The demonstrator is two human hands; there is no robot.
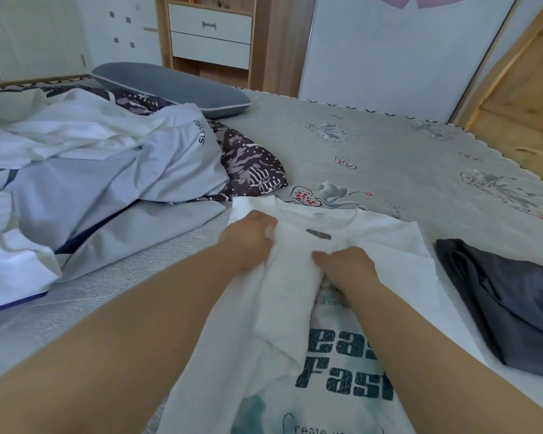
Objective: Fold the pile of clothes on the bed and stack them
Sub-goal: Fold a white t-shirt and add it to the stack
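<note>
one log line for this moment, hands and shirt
left hand grips white t-shirt | right hand grips same | dark grey garment beside

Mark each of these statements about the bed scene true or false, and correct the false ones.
1. Both hands are on the white T-shirt. True: the left hand and right hand each grip a fold of its fabric.
2. The T-shirt has red lettering. False: the print is dark teal.
3. A dark grey garment lies to the right of the T-shirt. True.
4. The grey pillow lies on top of the T-shirt. False: it lies at the far end of the bed, well apart from it.
5. The unfolded pile of clothes is on the left. True.
</note>
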